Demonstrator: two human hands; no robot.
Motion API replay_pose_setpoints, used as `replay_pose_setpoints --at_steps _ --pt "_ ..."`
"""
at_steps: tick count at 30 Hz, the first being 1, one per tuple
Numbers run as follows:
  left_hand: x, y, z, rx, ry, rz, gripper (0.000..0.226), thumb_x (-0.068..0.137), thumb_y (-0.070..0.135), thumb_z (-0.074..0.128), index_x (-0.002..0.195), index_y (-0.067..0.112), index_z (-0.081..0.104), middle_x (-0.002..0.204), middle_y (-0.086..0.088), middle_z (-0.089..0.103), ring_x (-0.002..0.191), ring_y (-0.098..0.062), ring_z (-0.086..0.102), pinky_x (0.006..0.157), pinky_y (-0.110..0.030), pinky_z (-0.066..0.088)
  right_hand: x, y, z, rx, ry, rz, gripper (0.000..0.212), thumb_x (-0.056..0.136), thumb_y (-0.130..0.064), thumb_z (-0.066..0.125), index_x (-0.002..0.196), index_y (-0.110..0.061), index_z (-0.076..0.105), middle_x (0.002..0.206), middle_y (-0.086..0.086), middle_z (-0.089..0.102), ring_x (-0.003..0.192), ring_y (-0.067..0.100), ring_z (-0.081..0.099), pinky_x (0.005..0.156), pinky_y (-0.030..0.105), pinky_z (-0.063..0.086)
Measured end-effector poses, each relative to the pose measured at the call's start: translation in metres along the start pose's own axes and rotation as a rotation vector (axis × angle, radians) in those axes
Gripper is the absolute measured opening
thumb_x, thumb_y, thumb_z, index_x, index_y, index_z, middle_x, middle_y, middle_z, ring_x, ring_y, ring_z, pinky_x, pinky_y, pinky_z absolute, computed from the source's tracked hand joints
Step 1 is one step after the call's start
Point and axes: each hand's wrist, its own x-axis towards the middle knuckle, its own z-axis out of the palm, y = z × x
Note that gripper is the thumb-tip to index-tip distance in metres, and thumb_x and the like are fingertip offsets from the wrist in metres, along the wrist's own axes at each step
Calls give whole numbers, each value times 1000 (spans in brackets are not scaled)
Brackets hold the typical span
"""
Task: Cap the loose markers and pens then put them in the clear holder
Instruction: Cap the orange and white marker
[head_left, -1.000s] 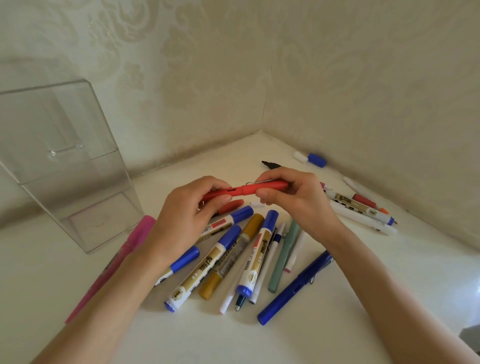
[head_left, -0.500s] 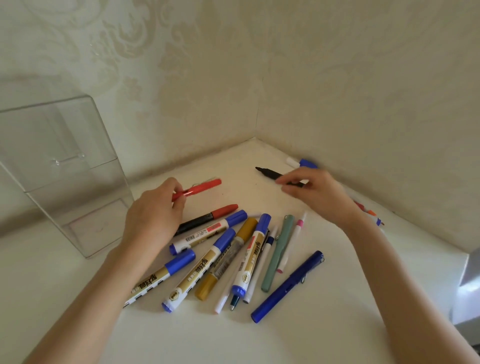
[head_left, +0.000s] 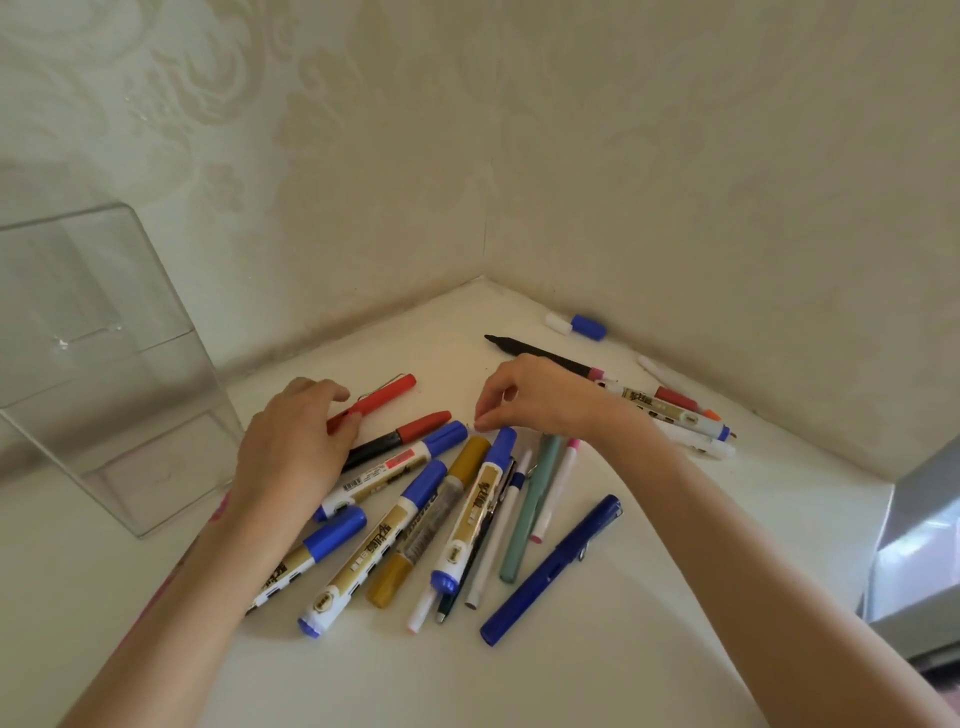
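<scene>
Two hands were on the red pen (head_left: 382, 400) a second ago; now only my left hand (head_left: 291, 447) grips it, fingers curled round its lower end. It looks capped, its clip showing, and it points toward 1 o'clock, low over the table (head_left: 649, 597); I can't tell if it touches. I judge this pen finished and ready to go into the clear holder (head_left: 130, 312).

My right hand (head_left: 540, 400) let go of the pen, went out toward the black marker (head_left: 540, 357), and is now back over the pile. Its thumb and forefinger are drawn together just above the cap of a blue marker (head_left: 475, 512). Whether they pinch anything I can't tell.

The pile fans out from 5 to 7 o'clock of my hands, mostly blue-capped markers, with a gold marker (head_left: 431, 525) and a dark blue pen (head_left: 553, 569) among them. At 1 o'clock the black marker lies with its tip bare, so it needs a cap. Beyond it, against the wall, sits a loose blue cap (head_left: 589, 326).

The holder stands at 9 o'clock, just beside my left hand. I see nothing inside it, so the filling has not begun.
</scene>
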Motion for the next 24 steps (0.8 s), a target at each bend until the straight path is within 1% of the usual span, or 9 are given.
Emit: replay_pose_setpoints --at_steps 3,7,9,14,15,17,19,23,24 --pt "-4 8 -4 -143 4 93 26 89 27 54 114 18 59 114 1 57 99 -12 51 78 -21 33 -6 7 -1 -52 49 7 5 84 -30 65 81 -31 61 85 -19 56 84 0 52 65 11 32" --pt "-9 26 -8 -287 -27 224 18 88 25 56 105 24 62 101 12 56 88 1 49 67 -9 31 -32 19 -8 51 285 5 1 86 -31 61 87 -31 60 83 -20 59 80 -4 56 62 8 38" --pt "-11 38 -6 -357 -70 262 16 87 25 56 102 26 62 99 16 55 86 4 51 69 -8 34 -50 27 -16 145 400 -22 3 86 -28 62 85 -32 61 79 -17 63 75 -9 58 63 5 42" --pt "3 80 9 -402 -196 380 14 87 29 56 100 29 60 98 20 57 87 10 52 65 -4 37 -83 65 -36 400 902 101 8 83 -21 67 77 -26 64 76 -7 64 63 -6 55 54 9 44" --pt "10 89 14 -424 -221 395 14 88 28 56 101 27 61 99 18 58 87 10 53 65 -4 38 -86 73 -39 436 995 133 7 83 -19 67 78 -22 64 77 -4 63 63 -6 55 54 10 44" --pt "23 108 25 -444 -260 420 16 89 25 56 102 21 63 101 12 62 87 5 54 66 -5 39 -91 88 -41 430 1132 215 2 85 -15 64 83 -16 63 82 2 64 70 3 57 63 15 44" --pt "34 126 38 -440 -274 439 18 89 18 56 105 15 64 103 4 65 89 -3 57 73 -7 40 -96 102 -40 407 1201 297 6 87 -14 61 91 -12 64 89 4 65 78 11 56 71 18 43" --pt "40 166 64 -480 -376 530 18 88 13 57 104 13 65 103 0 65 91 -8 59 78 -14 43 -101 114 -37 402 1170 365 8 90 -15 57 92 -13 64 89 0 64 79 11 55 61 3 39" --pt "39 174 70 -458 -404 556 18 87 14 59 104 14 65 103 1 64 92 -9 58 79 -18 44 -101 113 -36 389 1140 367 8 90 -14 57 92 -12 64 87 0 63 77 10 55 60 4 39"
